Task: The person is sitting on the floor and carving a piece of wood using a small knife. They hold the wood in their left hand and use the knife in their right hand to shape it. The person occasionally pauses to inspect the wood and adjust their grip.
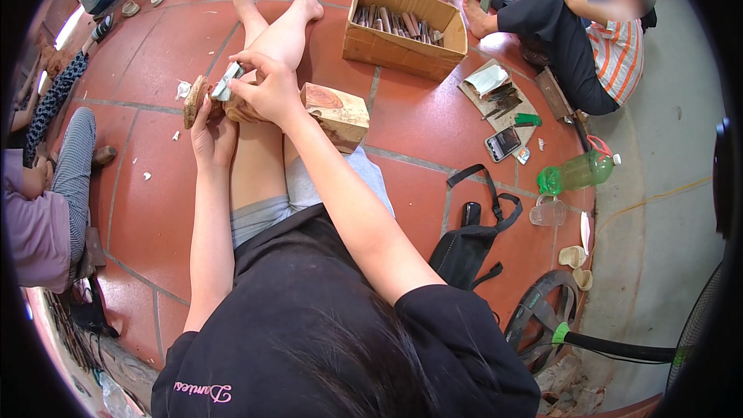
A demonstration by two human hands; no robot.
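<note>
my left grip [213,135] encloses brown wood [195,104]. my right grip [271,93] pinches a pale piece [227,82] near the lap [259,166]'s far edge.

Pink cursive lettering [203,392], on the wearer's black shirt [309,302]

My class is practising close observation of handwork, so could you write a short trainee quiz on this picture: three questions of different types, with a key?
1. What kind of things lie in the cardboard box?
2. True or false: the fingers of the person's right hand touch the small pale blue-grey piece.
3. Which is nearer the squared wooden block?
A) the person's left hand
B) the person's right hand
C) neither, as both are equally near

Key
1. Long, slim tools with handles; their exact types are too small to tell.
2. True.
3. B.
</note>
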